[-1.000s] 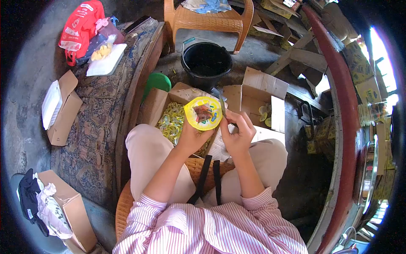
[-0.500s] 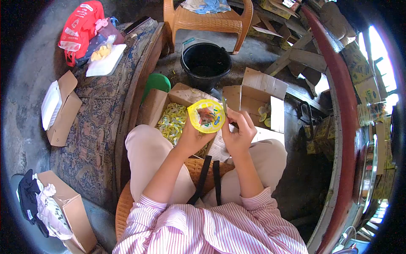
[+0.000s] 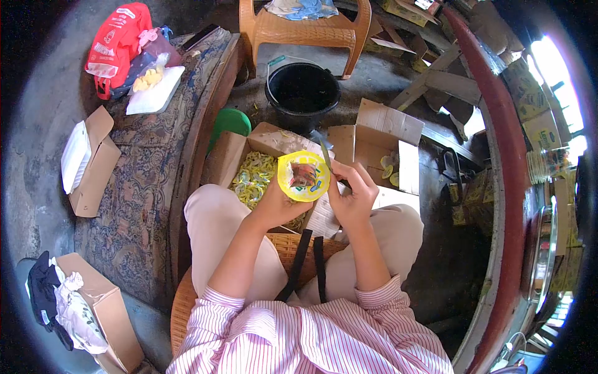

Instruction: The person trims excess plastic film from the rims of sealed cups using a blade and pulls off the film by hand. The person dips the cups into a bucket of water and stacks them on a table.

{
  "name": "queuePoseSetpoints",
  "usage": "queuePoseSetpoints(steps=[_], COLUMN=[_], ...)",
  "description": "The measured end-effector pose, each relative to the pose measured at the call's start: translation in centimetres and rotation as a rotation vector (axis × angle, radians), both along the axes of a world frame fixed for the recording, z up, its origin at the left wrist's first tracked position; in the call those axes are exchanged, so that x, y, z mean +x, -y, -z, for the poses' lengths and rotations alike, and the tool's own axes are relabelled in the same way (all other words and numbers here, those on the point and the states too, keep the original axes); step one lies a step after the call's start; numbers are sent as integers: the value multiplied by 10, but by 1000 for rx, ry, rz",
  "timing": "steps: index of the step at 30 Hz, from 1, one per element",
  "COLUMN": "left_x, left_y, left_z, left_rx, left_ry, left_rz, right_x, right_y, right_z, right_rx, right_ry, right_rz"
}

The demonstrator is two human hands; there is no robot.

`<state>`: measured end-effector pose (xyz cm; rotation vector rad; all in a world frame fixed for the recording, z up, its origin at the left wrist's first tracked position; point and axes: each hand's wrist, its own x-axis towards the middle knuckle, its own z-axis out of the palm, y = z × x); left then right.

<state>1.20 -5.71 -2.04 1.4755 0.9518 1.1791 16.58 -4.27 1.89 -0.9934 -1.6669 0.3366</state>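
My left hand [image 3: 277, 202] is closed around a plastic cup [image 3: 304, 176] with a yellow rim and a printed top, held over my lap with the top facing me. My right hand [image 3: 352, 190] grips a thin dark blade like a knife [image 3: 327, 154], which points away from me along the cup's right edge. Whether the blade touches the rim I cannot tell. Below the hands, an open cardboard box [image 3: 227, 156] holds many yellow rings and strips [image 3: 252, 181]. To its right, another open carton [image 3: 389, 124] has a few yellow-edged round pieces [image 3: 389, 167] inside.
A black bucket [image 3: 303, 93] stands beyond the boxes, before a brown plastic chair [image 3: 305, 34]. On the left is a patterned bench [image 3: 137, 162] carrying a red bag [image 3: 119, 40] and a white foam box [image 3: 156, 90]. A red-brown beam [image 3: 498, 156] runs along the right.
The cup has turned slightly and shifted a little downward in my left hand. The blade in my right hand now leans further left at its tip.
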Motion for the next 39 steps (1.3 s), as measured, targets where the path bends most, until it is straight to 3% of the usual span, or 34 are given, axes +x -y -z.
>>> queuePoseSetpoints(steps=[14, 17, 26, 39], left_x=[-3, 8, 8, 13], left_y=[4, 4, -4, -2], left_z=[-10, -9, -4, 1], left_rx=[-87, -10, 59, 63], left_ry=[77, 200, 249, 114], left_rz=[94, -82, -122, -151], right_x=[1, -2, -8, -13], right_y=[1, 1, 5, 6], right_z=[-8, -4, 1, -3], right_rx=[-72, -86, -6, 113], right_ry=[-39, -71, -9, 84], right_rz=[-74, -27, 69, 111])
